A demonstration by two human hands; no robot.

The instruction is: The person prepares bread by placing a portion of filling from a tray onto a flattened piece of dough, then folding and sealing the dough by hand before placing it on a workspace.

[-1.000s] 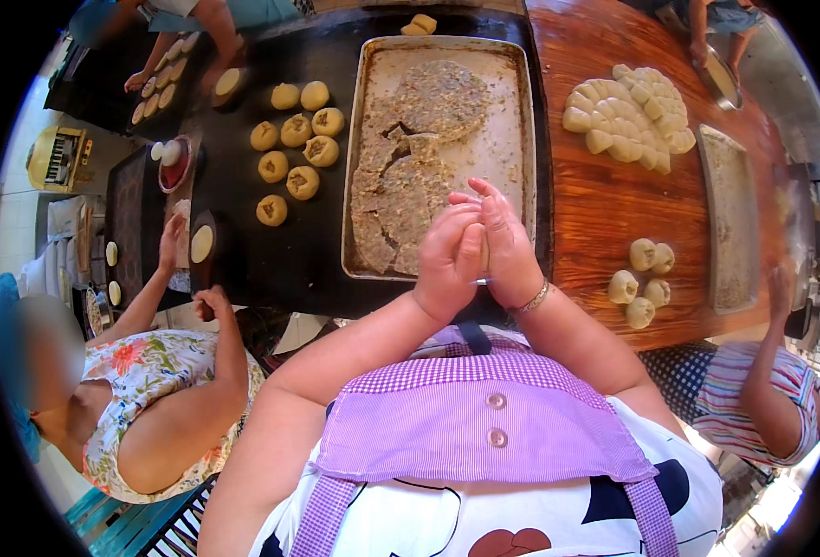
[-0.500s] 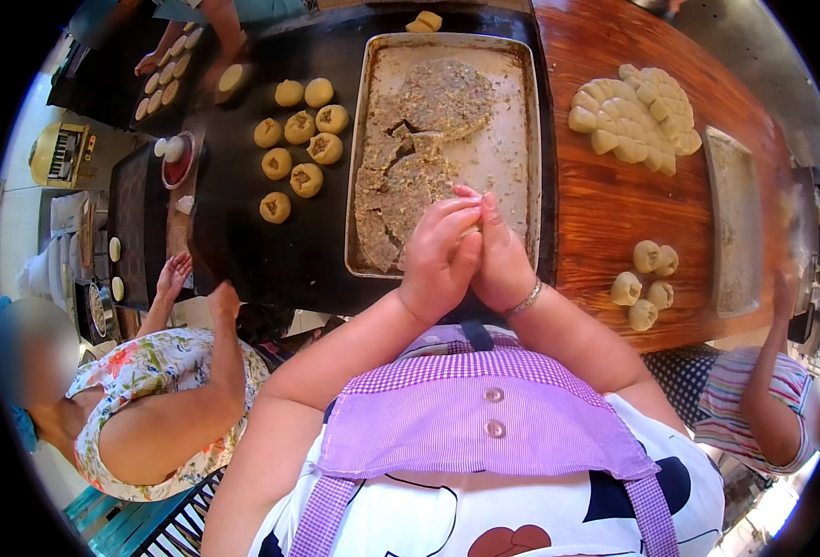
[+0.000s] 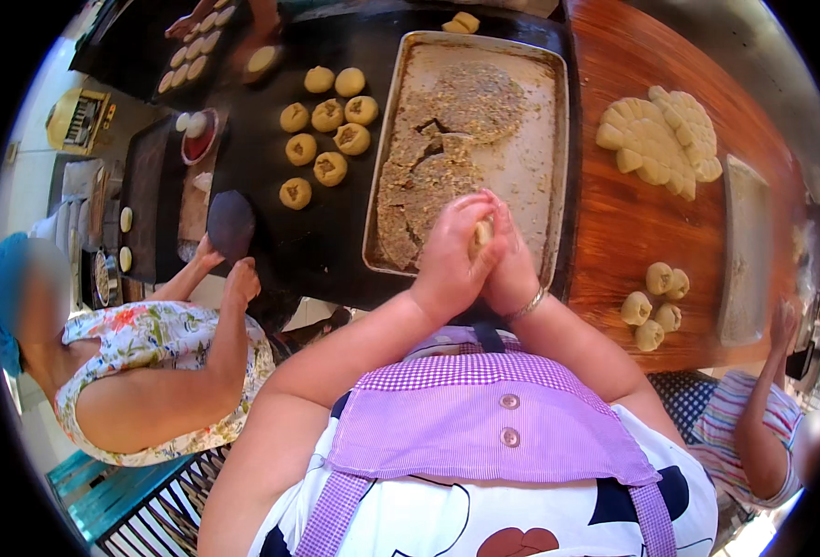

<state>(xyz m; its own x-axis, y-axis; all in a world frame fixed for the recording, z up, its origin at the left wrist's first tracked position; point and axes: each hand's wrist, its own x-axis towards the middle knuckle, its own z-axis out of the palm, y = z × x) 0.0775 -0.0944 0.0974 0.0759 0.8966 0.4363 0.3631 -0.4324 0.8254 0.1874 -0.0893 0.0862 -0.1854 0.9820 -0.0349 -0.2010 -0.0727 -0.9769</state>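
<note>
Over the near edge of a metal tray (image 3: 551, 74), my left hand (image 3: 454, 255) and my right hand (image 3: 514, 269) are cupped together. A pale piece of dough (image 3: 482, 232) shows between the palms, mostly hidden by the fingers. Beneath and beyond my hands, a crumbly brown filling (image 3: 470, 107) covers much of the tray, cracked across its middle. To the left of the tray, several round buns (image 3: 331, 169) sit on the black surface, most with filling showing at the top.
On the wooden table at right lie a scored dough slab (image 3: 656, 139), several dough balls (image 3: 649, 336) and a long shallow pan (image 3: 746, 251). A co-worker at left holds a dark flat object (image 3: 231, 226). Another person's hands work near flat rounds (image 3: 187, 63) at the far left.
My hands have parted slightly, so the dough shows between them. The co-worker at left now holds up the dark flat object. The whole view has shifted, carrying the table things rightward.
</note>
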